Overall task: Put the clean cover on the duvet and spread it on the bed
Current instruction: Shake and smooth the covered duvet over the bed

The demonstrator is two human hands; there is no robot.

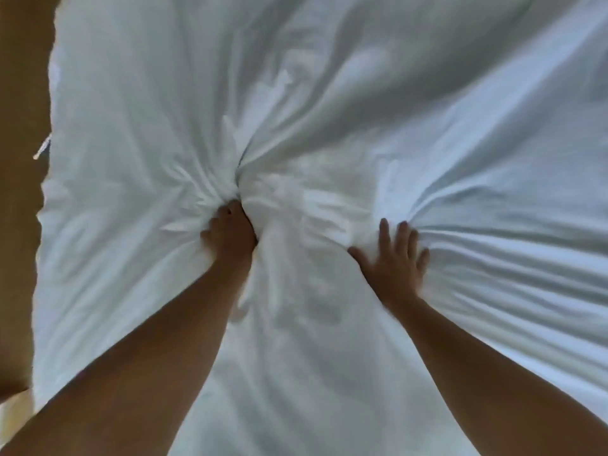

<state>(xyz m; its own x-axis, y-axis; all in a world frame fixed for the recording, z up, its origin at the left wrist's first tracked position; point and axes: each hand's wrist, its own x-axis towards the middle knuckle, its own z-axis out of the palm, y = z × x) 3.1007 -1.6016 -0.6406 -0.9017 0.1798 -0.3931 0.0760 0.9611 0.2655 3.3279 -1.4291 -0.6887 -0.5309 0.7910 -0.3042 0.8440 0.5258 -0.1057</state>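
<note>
Field notes, head view.

A white cover (pixel 329 93) was seen filling nearly the whole frame, lying spread out and heavily creased. Whether the duvet was inside it could not be told from the surface. Its left edge was traced running down the frame beside a strip of brown floor (pixel 19 192). A short white tie (pixel 42 149) was noted hanging off that edge, over the floor.

The left grip (pixel 230 233) was found pushed into the cover left of centre, with its fingers curled into a gathered bunch of cloth (fingertips hidden in the folds). Tight creases were seen radiating up and outward from that bunch.

The right grip (pixel 396 258) was laid flat on the cover, to the right of the left one. Its fingers were straight and spread, its thumb was held out to the left, and nothing was pinched by it. Long parallel folds were seen fanning from beside its fingers toward the right edge of the frame.

Between the two grips the cover was raised in a puffed ridge. A pale yellowish object (pixel 13 413) was glimpsed at the lower-left corner, too blurred to be identified.
</note>
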